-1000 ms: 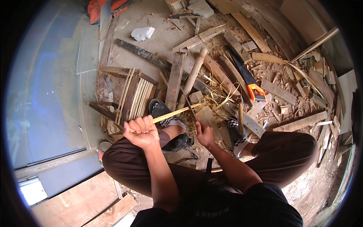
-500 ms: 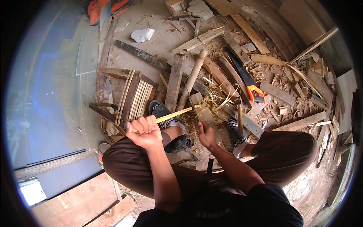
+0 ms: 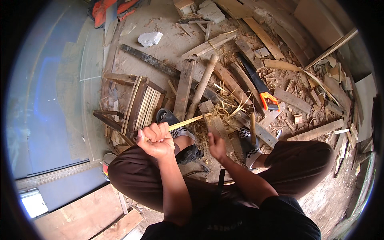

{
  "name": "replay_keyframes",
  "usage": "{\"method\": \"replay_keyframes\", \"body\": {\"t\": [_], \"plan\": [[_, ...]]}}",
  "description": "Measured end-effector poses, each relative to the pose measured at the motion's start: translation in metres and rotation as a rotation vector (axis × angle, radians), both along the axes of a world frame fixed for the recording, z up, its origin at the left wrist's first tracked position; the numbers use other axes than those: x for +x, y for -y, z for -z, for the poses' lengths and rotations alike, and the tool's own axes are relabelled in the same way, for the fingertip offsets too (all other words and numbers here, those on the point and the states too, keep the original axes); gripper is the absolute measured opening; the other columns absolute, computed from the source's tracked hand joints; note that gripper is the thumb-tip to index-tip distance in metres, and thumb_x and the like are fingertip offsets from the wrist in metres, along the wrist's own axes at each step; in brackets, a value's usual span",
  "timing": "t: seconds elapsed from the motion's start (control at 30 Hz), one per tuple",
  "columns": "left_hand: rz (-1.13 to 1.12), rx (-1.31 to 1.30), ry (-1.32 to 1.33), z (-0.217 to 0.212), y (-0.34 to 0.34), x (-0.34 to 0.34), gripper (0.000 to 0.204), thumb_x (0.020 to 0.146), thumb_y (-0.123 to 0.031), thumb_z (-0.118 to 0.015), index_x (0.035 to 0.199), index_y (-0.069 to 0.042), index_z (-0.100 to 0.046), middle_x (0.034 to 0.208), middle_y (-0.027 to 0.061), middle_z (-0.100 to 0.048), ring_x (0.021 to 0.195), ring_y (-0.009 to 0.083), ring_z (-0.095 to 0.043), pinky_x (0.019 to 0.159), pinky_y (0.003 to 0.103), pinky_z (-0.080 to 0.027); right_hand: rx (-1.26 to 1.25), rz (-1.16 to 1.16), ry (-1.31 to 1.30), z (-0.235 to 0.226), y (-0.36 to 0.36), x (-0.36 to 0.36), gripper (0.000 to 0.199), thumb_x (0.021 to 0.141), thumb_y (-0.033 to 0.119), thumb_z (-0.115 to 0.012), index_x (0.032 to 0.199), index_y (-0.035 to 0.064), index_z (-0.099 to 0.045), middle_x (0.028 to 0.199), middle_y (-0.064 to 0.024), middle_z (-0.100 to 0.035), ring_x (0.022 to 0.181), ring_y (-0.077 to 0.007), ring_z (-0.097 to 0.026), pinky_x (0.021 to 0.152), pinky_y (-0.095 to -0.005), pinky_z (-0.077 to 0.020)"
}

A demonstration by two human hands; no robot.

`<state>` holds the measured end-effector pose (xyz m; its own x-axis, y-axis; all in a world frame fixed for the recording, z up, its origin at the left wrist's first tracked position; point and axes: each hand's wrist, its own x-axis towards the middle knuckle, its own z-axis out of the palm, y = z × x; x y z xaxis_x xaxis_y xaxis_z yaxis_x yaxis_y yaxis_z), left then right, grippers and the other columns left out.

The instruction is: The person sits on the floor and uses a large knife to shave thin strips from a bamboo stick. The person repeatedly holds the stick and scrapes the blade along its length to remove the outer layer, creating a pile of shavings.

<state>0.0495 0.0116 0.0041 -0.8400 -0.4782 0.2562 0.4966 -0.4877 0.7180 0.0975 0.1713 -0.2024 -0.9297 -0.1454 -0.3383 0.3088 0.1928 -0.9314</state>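
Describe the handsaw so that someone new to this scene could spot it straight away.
Look at the scrap wood pile on the dirt floor ahead of the seated person's knees. The handsaw lies there slanting, up and right of the right hand. Its bright orange handle and dark blade stand out from the pale wood.

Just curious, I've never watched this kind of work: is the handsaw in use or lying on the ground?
Lying on the ground. The saw rests flat among wood scraps, apart from both hands; the left hand grips a thin strip.
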Motion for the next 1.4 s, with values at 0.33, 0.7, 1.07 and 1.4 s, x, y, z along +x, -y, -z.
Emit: {"method": "replay_keyframes", "body": {"t": [0.33, 0.7, 1.07, 1.4], "plan": [[-0.018, 0.029, -0.007, -0.002, 0.004, -0.003, 0.052, 0.103, -0.033, -0.041, 0.057, -0.015, -0.024, 0.051, -0.0022, -0.022, 0.046, 0.0108, -0.014, 0.05, 0.029, -0.018, 0.116, 0.074, 0.125, 0.041, -0.018, 0.005, 0.042, 0.107, 0.032, -0.048, 0.139, 0.0061, -0.056, 0.109, -0.0239, -0.069, 0.104, -0.025, -0.063, 0.092, -0.0382, -0.048], [0.017, 0.023, -0.014, -0.005, -0.004, -0.013, 0.05, 0.102, -0.032, -0.041, 0.058, -0.015, -0.025, 0.051, -0.0025, -0.021, 0.046, 0.0108, -0.015, 0.049, 0.029, -0.019, 0.296, 0.002, 0.066, 0.072, -0.029, 0.004, 0.044, 0.105, 0.042, -0.043, 0.14, 0.0192, -0.057, 0.115, -0.0256, -0.067, 0.108, -0.0471, -0.063, 0.093, -0.0518, -0.0499], [-0.081, 0.058, -0.248, -0.163, 0.074, -0.03, 0.053, 0.103, -0.037, -0.044, 0.056, -0.016, -0.032, 0.05, -0.0002, -0.027, 0.043, 0.0125, -0.024, 0.048, 0.028, -0.025, -0.388, 0.521, 0.27, -0.032, -0.045, -0.057, 0.05, 0.101, 0.048, -0.056, 0.098, -0.0008, -0.062, 0.066, -0.0096, -0.06, 0.054, -0.0227, -0.062, 0.048, -0.0378, -0.0492], [-0.09, 0.166, -0.172, -0.187, 0.145, -0.128, 0.049, 0.107, -0.041, -0.044, 0.067, -0.014, -0.039, 0.053, -0.0024, -0.025, 0.048, 0.0126, -0.025, 0.052, 0.029, -0.027, -0.329, 0.369, -0.562, -0.302, -0.159, -0.178, 0.012, 0.096, 0.011, -0.063, 0.099, -0.0005, -0.063, 0.07, -0.0038, -0.055, 0.055, -0.0135, -0.054, 0.051, -0.0275, -0.0452]]}}
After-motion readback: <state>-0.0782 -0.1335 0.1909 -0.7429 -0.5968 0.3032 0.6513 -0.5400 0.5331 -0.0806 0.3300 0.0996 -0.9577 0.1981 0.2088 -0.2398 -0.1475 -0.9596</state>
